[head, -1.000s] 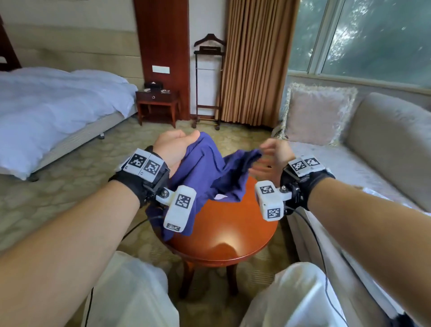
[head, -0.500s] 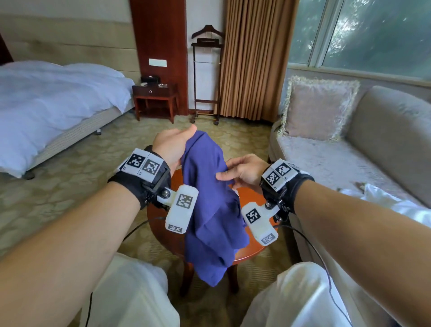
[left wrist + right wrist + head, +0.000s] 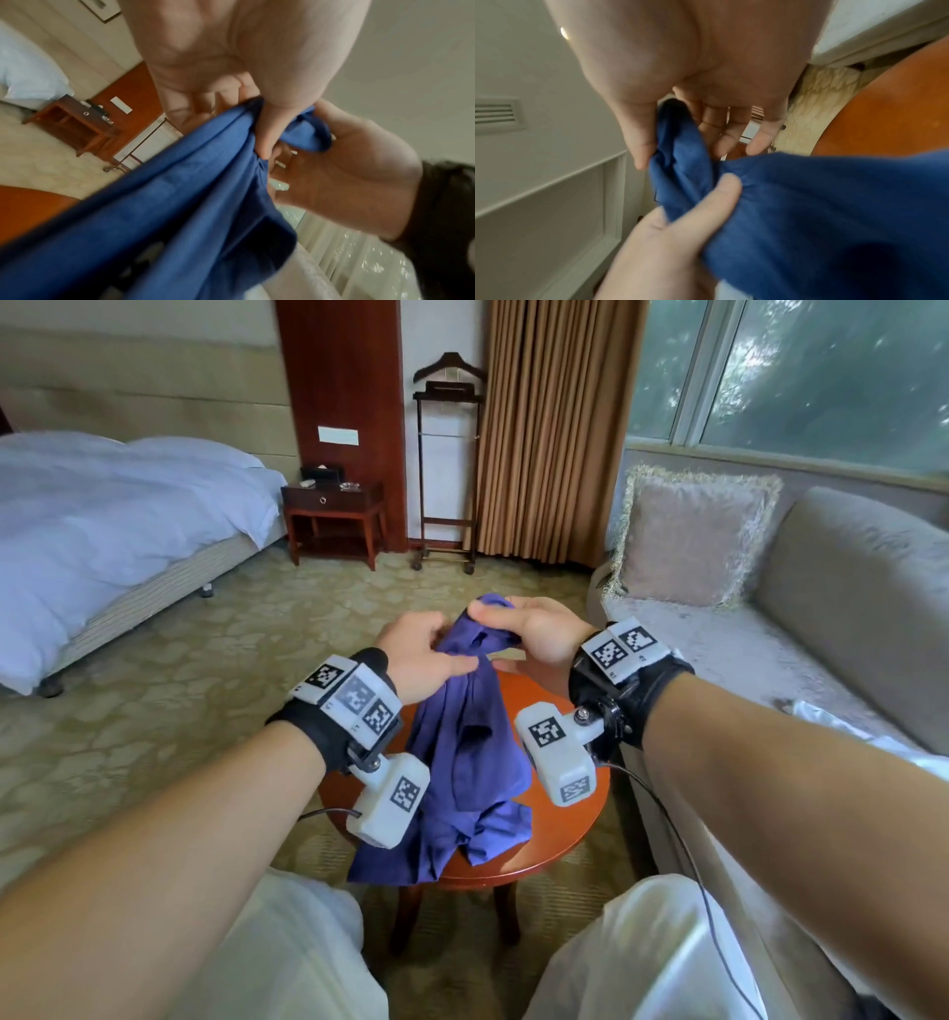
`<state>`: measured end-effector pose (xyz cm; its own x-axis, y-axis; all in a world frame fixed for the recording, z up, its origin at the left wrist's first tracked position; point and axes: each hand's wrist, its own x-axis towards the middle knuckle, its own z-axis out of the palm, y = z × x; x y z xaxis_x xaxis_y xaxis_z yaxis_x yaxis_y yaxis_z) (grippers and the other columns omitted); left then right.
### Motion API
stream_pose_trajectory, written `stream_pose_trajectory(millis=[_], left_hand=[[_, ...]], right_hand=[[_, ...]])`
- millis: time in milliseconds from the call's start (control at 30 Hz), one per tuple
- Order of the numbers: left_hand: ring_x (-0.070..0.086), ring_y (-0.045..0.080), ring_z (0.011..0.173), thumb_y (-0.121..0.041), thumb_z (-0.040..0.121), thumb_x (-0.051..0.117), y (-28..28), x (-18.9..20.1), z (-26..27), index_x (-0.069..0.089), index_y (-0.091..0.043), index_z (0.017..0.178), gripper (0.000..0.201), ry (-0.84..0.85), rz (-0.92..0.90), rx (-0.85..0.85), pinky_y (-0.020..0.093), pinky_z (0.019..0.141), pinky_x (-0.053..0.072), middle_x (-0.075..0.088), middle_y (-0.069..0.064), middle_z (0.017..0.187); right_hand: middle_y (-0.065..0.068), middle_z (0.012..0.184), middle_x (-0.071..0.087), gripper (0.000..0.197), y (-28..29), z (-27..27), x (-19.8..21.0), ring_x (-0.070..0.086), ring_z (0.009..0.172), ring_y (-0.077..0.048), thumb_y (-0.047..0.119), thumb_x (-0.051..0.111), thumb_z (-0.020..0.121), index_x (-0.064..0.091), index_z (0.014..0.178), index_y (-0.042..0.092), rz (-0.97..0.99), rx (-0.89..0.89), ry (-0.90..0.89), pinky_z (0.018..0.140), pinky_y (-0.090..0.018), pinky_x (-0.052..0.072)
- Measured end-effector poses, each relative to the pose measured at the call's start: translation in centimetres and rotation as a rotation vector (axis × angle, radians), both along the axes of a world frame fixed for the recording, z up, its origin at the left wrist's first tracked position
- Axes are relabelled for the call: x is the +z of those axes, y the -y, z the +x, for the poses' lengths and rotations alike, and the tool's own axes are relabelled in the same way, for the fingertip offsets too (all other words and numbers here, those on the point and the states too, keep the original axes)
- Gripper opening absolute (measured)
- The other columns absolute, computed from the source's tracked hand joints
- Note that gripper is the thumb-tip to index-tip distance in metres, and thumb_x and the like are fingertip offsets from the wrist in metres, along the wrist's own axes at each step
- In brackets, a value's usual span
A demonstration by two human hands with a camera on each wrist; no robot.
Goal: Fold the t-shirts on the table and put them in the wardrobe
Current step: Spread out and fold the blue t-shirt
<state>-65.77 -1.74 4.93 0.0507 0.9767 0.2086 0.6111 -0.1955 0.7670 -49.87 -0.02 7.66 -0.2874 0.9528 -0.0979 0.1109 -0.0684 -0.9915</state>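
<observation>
My left hand (image 3: 418, 654) and right hand (image 3: 534, 636) both pinch the bunched top of the blue t-shirt (image 3: 462, 762) at frame centre — its tail pooled on the round table (image 3: 565, 834) — so it may slide off the edge.

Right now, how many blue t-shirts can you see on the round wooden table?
1. The blue t-shirt is held bunched at its top by the left hand and the right hand, its lower part draped over the round wooden table. Its folds might hide another.
</observation>
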Motion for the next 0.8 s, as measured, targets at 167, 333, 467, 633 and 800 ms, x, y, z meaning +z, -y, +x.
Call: stream_pose_trajectory(millis=[167, 333, 467, 633, 800], left_hand=[[0.069, 0.026, 0.089, -0.012, 0.085, 0.074, 0.4, 1.5, 0.2, 0.07, -0.011, 0.086, 0.005, 0.596, -0.02, 0.12, 0.039, 0.084, 0.056, 0.072, 0.015, 0.095], [0.071, 0.027, 0.089, -0.014, 0.09, 0.07, 0.3, 2.1, -0.7, 0.069, -0.014, 0.094, 0.005, 0.882, -0.019, 0.187, 0.047, 0.084, 0.057, 0.073, 0.009, 0.097], [0.066, 0.028, 0.103, -0.039, 0.054, 0.087, -0.8, 0.6, -2.5, 0.057, -0.013, 0.122, 0.079, 0.651, -0.02, 0.414, 0.053, 0.092, 0.053, 0.066, 0.008, 0.117], [0.019, 0.019, 0.144, -0.012, 0.049, 0.089, 0.9, 0.4, -1.6, 0.026, -0.035, 0.147, 0.119, -0.01, 0.168, 0.204, 0.036, 0.113, 0.026, 0.015, -0.002, 0.157], [0.064, 0.02, 0.107, 0.008, 0.065, 0.074, 0.7, 0.2, -0.7, 0.064, -0.028, 0.117, 0.064, -0.049, 0.128, -0.171, 0.031, 0.089, 0.053, 0.066, -0.002, 0.117]], right_hand=[[-0.002, 0.112, 0.071, 0.076, 0.2, 1.1, -2.6, 0.067, 0.104, -0.019, 0.018, 0.093, 0.055, 0.058, 0.123, 0.013, -0.044, 0.147, 0.258, 0.084, -0.034, 0.053], [-0.004, 0.109, 0.072, 0.046, 0.8, 1.1, -4.1, 0.067, 0.1, -0.027, 0.037, 0.084, 0.07, 0.069, 0.11, 0.019, -0.076, 0.149, 0.416, 0.089, -0.042, 0.054], [-0.014, 0.098, 0.07, 0.037, 0.5, 1.1, -3.4, 0.067, 0.076, -0.029, 0.027, 0.076, 0.083, 0.068, 0.111, 0.005, -0.024, 0.002, 0.386, 0.059, -0.032, 0.057], [-0.022, 0.096, 0.073, 0.038, 0.3, 0.7, -2.2, 0.07, 0.09, -0.036, 0.026, 0.083, 0.074, 0.072, 0.096, -0.003, -0.009, -0.068, 0.188, 0.09, -0.054, 0.053], [-0.021, 0.101, 0.072, 0.067, 0.3, 0.3, -1.1, 0.068, 0.098, -0.04, 0.037, 0.091, 0.057, 0.068, 0.105, -0.004, -0.066, -0.041, 0.082, 0.089, -0.055, 0.053]])
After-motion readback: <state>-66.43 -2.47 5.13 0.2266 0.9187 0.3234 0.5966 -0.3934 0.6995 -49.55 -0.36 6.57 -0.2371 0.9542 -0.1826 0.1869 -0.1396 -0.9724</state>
